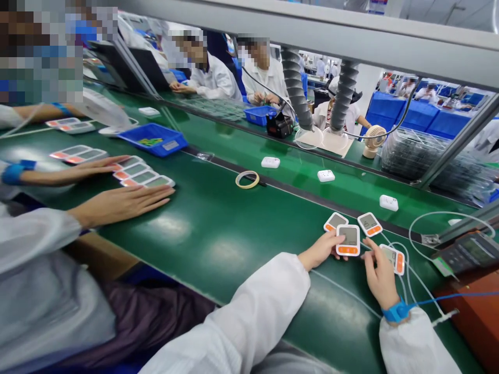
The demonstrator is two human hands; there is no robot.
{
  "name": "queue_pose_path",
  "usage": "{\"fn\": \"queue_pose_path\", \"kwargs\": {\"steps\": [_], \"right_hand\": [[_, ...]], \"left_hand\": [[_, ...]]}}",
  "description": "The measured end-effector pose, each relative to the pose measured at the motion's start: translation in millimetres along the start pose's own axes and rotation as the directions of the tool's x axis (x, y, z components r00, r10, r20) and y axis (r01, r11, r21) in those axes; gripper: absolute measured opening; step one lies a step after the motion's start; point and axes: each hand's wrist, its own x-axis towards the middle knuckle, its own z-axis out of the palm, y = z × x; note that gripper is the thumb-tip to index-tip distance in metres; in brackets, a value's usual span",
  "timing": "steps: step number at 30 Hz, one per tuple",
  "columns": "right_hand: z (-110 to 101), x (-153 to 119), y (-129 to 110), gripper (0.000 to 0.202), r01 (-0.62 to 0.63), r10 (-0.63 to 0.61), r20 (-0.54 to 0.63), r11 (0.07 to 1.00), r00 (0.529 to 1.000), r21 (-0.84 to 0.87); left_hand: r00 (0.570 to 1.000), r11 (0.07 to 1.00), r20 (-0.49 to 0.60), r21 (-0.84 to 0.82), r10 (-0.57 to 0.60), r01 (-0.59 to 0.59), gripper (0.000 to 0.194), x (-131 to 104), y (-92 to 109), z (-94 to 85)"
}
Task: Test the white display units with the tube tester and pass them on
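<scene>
My left hand (pixel 323 250) is closed on a white device (pixel 348 240) with a grey screen and orange buttons, its thumb on the screen's left edge. Just right of it is my right hand (pixel 380 272), a blue strap on its wrist; the index finger points up and the other fingers are partly curled, holding nothing. Behind the held device lies a similar device (pixel 334 222), partly covered. Another device (pixel 370 224) rests beyond my right fingertips. A further device (pixel 398 261) sits right of my right hand, partly hidden by it.
A co-worker's hands (pixel 125 203) press on a row of devices (pixel 146 174) at left. Beyond are a blue tray (pixel 154 139), a tape roll (pixel 247 179) and a belt with white sockets (pixel 326 175). Thin tubes (pixel 408 270) and a meter (pixel 470 252) are at right.
</scene>
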Motion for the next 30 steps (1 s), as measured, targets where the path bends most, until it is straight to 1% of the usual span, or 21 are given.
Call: {"fn": "queue_pose_path", "kwargs": {"steps": [2,5,8,11,13,14,16,17,19,20,22,24,26,27,28,30], "right_hand": [[2.3,0.0,2.4,0.036,0.015,-0.014,0.027,0.999,1.0,-0.052],[4.5,0.2,2.6,0.035,0.065,-0.056,0.092,0.994,0.994,-0.091],[2.6,1.0,1.8,0.036,0.066,-0.05,0.124,0.99,0.991,-0.127],[0.1,0.6,0.4,0.034,0.058,-0.032,0.142,0.982,0.989,-0.181],[0.5,-1.5,-3.1,0.031,0.062,-0.027,0.173,0.978,0.984,-0.198],[1.5,-3.0,-6.1,0.029,0.072,-0.032,0.201,0.978,0.979,-0.195],[3.9,-6.0,-13.6,0.028,0.109,-0.06,0.276,0.98,0.959,-0.164],[4.7,-7.0,-17.4,0.028,0.129,-0.079,0.311,0.981,0.947,-0.143],[3.4,-6.6,-22.2,0.028,0.155,-0.107,0.345,0.981,0.932,-0.115],[0.6,-5.0,-22.3,0.027,0.156,-0.108,0.336,0.981,0.936,-0.119],[-9.9,0.8,-16.1,0.029,0.126,-0.079,0.262,0.978,0.962,-0.169],[-25.6,8.0,-2.0,0.034,0.062,-0.025,0.144,0.966,0.989,-0.253],[-42.6,13.4,16.9,0.04,-0.015,0.028,0.034,0.941,0.999,-0.337],[-50.1,14.6,26.8,0.042,-0.044,0.049,0.003,0.928,0.999,-0.37],[-56.3,14.7,36.3,0.045,-0.068,0.071,-0.008,0.911,0.997,-0.407],[-64.1,12.3,52.6,0.048,-0.09,0.119,0.032,0.874,0.992,-0.478]], "left_hand": [[0.999,0.998,0.044,-0.06,-0.031,0.034,0.059,-0.6,1.6,-2.3],[0.992,0.99,0.111,-0.116,-0.062,0.075,0.056,-3.0,4.4,-0.6],[0.992,0.986,0.11,-0.148,-0.059,0.075,0.054,-4.4,6.4,2.8],[0.995,0.988,0.087,-0.137,-0.051,0.063,0.056,-4.6,7.8,4.4],[0.998,0.992,0.056,-0.118,-0.03,0.036,0.058,-4.2,9.4,3.3],[1.0,0.994,0.023,-0.108,-0.008,0.01,0.06,-3.8,10.7,1.8],[0.995,0.995,-0.078,-0.082,0.058,-0.064,0.06,-2.6,14.5,-3.8],[0.986,0.992,-0.139,-0.061,0.098,-0.107,0.059,-1.9,17.0,-7.6],[0.953,0.983,-0.246,-0.005,0.177,-0.184,0.057,-0.3,22.1,-16.8],[0.934,0.977,-0.288,0.029,0.211,-0.212,0.057,0.5,24.5,-21.7],[0.896,0.963,-0.351,0.103,0.271,-0.251,0.057,1.9,28.2,-31.2],[0.854,0.943,-0.405,0.191,0.327,-0.271,0.057,3.0,29.7,-40.3],[0.8,0.919,-0.465,0.293,0.379,-0.265,0.059,4.0,28.9,-49.3],[0.769,0.906,-0.499,0.344,0.399,-0.247,0.057,4.6,27.9,-53.9],[0.736,0.894,-0.536,0.39,0.413,-0.218,0.054,5.1,26.5,-58.4],[0.68,0.874,-0.596,0.465,0.428,-0.144,0.047,6.2,23.4,-66.7]]}}
